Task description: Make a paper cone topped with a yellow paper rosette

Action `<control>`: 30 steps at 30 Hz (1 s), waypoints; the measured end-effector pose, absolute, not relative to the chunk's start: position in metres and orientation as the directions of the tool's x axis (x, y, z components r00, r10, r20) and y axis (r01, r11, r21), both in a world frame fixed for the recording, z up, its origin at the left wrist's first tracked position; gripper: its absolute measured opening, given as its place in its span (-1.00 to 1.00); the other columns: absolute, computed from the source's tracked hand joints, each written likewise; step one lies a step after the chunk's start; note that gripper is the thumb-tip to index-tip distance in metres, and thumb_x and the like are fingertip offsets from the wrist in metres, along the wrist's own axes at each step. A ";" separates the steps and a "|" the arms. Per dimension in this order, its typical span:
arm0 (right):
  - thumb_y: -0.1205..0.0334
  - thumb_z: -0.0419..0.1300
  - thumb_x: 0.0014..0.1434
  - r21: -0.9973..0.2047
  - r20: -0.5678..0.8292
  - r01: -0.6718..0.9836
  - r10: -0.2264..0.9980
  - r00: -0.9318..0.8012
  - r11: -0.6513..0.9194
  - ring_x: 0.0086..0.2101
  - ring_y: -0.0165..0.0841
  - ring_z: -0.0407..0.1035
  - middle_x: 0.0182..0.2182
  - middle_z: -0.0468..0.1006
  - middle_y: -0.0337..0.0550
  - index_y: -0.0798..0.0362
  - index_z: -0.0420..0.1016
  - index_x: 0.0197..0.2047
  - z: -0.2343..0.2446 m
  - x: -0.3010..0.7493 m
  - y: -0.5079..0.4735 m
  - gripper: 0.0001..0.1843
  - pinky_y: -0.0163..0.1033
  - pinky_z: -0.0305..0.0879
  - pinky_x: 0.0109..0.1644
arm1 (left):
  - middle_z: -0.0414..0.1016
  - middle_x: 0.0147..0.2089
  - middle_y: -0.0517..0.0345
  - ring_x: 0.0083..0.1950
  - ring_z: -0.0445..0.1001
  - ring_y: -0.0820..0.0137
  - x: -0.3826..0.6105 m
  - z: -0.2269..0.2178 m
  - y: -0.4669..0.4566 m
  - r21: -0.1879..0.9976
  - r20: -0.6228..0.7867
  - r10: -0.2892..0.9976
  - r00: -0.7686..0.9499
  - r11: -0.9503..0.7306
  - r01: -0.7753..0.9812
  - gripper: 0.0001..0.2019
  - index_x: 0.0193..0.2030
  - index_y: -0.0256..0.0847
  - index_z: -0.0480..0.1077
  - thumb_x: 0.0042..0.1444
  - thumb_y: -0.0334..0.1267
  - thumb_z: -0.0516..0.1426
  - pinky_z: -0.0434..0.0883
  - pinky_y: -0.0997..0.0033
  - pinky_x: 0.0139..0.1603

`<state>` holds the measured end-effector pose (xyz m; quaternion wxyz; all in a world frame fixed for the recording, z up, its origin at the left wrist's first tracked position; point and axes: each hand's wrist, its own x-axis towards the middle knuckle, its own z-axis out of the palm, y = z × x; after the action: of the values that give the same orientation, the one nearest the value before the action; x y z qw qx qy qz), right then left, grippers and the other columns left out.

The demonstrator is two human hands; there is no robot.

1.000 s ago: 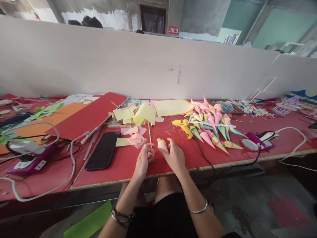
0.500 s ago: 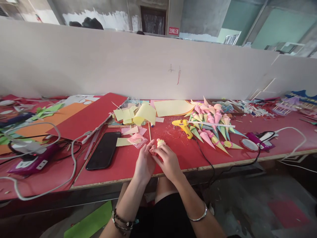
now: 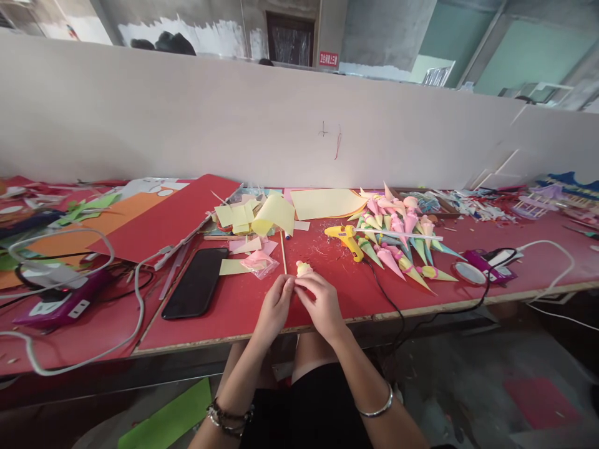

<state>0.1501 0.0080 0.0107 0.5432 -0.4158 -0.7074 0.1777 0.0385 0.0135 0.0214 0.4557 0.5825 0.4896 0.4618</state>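
My left hand [image 3: 276,307] and my right hand [image 3: 324,305] meet above the front of the red table, fingertips nearly touching. Both are closed in a pinch; whatever sits between the fingertips is too small to make out. Just beyond my right fingers shows a small pale-yellow ruffled piece [image 3: 303,268], partly hidden by them. I cannot tell whether it is held or lies on the table. Past my left hand lies a thin wooden stick [image 3: 283,249], and left of that a small clear bag [image 3: 260,264] with pink pieces.
A yellow glue gun [image 3: 345,240] lies right of centre, its black cord running over the table edge. Behind it is a pile of pastel paper cones [image 3: 397,227]. A black phone [image 3: 195,284], red sheet [image 3: 175,215] and purple power strip [image 3: 70,299] are at left.
My left hand has turned and its fingers, held straighter before, have curled into a pinch against the right fingertips. The right hand has stayed nearly in place.
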 end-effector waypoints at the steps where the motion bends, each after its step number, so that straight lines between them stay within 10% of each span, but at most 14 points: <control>1: 0.33 0.04 0.13 -0.710 0.617 0.396 0.785 -0.049 0.582 -0.28 -0.36 0.37 -0.36 0.47 -0.12 0.04 0.45 -0.24 0.011 0.150 0.008 -0.82 -0.27 0.31 -0.15 | 0.18 -0.57 0.32 -0.52 0.16 0.53 0.039 0.022 0.013 0.987 0.086 0.991 0.099 -0.099 0.130 -0.75 -0.48 -0.23 0.25 0.03 -0.08 -0.02 0.17 0.55 -0.47; 12: 0.34 0.03 0.13 -0.753 0.569 0.366 0.820 -0.057 0.547 -0.37 -0.39 0.38 -0.41 0.49 -0.14 0.05 0.45 -0.32 0.016 0.156 0.003 -0.82 -0.33 0.30 -0.25 | 0.20 -0.55 0.31 -0.51 0.15 0.58 0.015 0.021 0.020 0.988 -0.107 0.907 0.407 0.144 -0.061 -0.79 -0.46 -0.27 0.31 -0.06 -0.14 0.13 0.16 0.59 -0.44; 19: 0.23 0.04 0.10 -0.892 0.442 0.236 0.854 0.274 0.385 -0.31 -0.35 0.39 -0.33 0.48 -0.07 0.08 0.44 -0.31 0.006 0.173 0.023 -0.82 -0.27 0.34 -0.22 | 0.25 -0.50 0.25 -0.45 0.22 0.54 0.004 0.029 0.017 0.953 -0.176 0.893 0.413 0.260 -0.156 -0.86 -0.37 -0.25 0.34 -0.05 -0.23 0.08 0.20 0.55 -0.38; 30: 0.15 0.15 -0.04 -0.978 0.125 -0.127 0.951 0.282 0.166 -0.39 -0.37 0.38 -0.46 0.48 -0.15 0.13 0.39 -0.40 -0.005 0.161 0.033 -0.79 -0.30 0.31 -0.28 | 0.32 -0.59 0.17 -0.55 0.23 0.42 0.044 0.021 0.023 0.743 0.001 0.979 0.204 -0.137 0.655 -0.75 -0.58 -0.21 0.34 -0.02 -0.15 0.00 0.04 0.48 -0.49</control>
<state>0.1606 0.0330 -0.0052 0.6356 -0.4870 -0.4233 0.4239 0.0443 0.0229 0.0209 0.3153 0.7089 0.5761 0.2572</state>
